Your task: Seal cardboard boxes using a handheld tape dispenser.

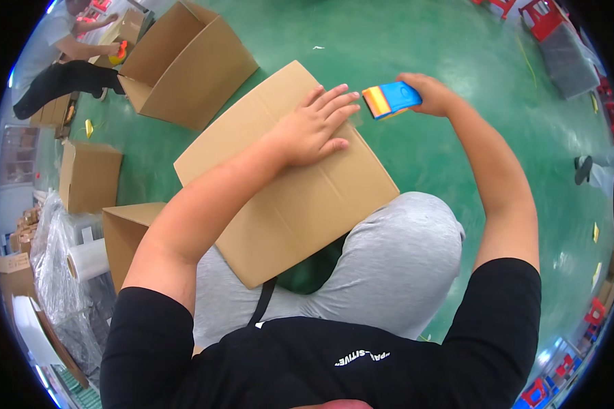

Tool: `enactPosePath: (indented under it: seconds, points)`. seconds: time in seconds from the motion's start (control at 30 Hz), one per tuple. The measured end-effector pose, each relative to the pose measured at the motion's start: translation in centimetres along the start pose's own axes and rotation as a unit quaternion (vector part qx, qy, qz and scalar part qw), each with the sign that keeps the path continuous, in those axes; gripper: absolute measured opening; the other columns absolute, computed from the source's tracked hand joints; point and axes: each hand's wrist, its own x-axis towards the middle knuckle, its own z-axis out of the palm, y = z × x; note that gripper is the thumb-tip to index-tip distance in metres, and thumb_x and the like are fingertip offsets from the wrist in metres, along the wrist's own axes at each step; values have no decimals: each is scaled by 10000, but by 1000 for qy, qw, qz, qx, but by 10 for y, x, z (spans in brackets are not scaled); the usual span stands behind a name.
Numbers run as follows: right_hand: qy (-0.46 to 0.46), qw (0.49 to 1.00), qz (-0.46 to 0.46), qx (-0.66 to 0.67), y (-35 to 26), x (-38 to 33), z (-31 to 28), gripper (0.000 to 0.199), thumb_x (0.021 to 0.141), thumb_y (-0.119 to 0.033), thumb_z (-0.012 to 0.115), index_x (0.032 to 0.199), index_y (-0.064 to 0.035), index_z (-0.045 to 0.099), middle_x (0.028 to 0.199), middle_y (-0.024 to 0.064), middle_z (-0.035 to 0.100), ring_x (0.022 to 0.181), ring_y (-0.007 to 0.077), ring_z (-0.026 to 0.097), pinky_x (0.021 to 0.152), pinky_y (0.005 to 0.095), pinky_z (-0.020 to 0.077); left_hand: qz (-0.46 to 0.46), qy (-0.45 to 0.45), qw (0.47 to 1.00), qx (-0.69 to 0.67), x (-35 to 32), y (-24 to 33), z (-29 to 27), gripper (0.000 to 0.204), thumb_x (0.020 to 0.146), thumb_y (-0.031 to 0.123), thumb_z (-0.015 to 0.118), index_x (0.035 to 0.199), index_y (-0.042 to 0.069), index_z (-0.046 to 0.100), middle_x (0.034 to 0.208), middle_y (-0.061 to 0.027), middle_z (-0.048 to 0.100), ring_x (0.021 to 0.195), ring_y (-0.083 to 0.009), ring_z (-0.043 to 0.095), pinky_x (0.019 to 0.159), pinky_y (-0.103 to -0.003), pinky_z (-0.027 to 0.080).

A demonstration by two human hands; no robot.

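A brown cardboard box [307,211] stands tilted in front of my lap, one broad side turned up toward me. My left hand [315,129] lies on that side near its far right edge, palm down and fingers spread. To the right of the box, my right hand [426,94] grips a blue and orange tape dispenser [397,97]. The dispenser's orange end points at the box edge, close to my left fingertips. A faint clear strip shows between the dispenser and the box.
An open cardboard box [191,68] stands at the far left, beside a crouching person [54,61] with an orange-yellow tool. Smaller boxes [92,176] and plastic-wrapped goods [65,252] line the left. A grey crate [563,61] sits far right on the green floor [334,34].
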Motion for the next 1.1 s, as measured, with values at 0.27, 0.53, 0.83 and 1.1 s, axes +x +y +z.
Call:
enactPosePath:
  seconds: [0.27,0.53,0.83,1.1]
  points:
    - [-99,971,-93,-195,-40,58,-4,441,697,-80,735,1106,-109,574,1064,119,646,1097,341,599,950,462,479,-12,-50,999,-1,4,-1,-12,461,924,433,531,1182,52,552,1277,-161,547,1346,-314,407,1171,-535,210]
    - [-187,836,-80,-509,-49,73,44,462,691,-192,775,1123,-179,613,1036,68,666,1083,296,606,911,436,491,54,-95,992,-65,38,-1,-9,391,896,418,542,974,45,627,951,-145,646,956,-325,612,977,-465,399]
    - [-37,939,199,-278,-28,-19,48,355,756,-244,770,1022,-123,568,1009,112,647,1027,319,607,892,436,492,3,-154,988,13,39,0,-14,564,913,551,470,770,61,711,777,-121,683,814,-330,622,879,-442,438]
    - [133,950,223,-173,-68,-63,-21,308,705,-112,726,941,-54,538,921,156,632,893,388,589,772,489,483,-172,-315,933,-4,68,-15,-27,787,911,719,350,962,35,737,960,-158,705,966,-351,640,875,-448,484]
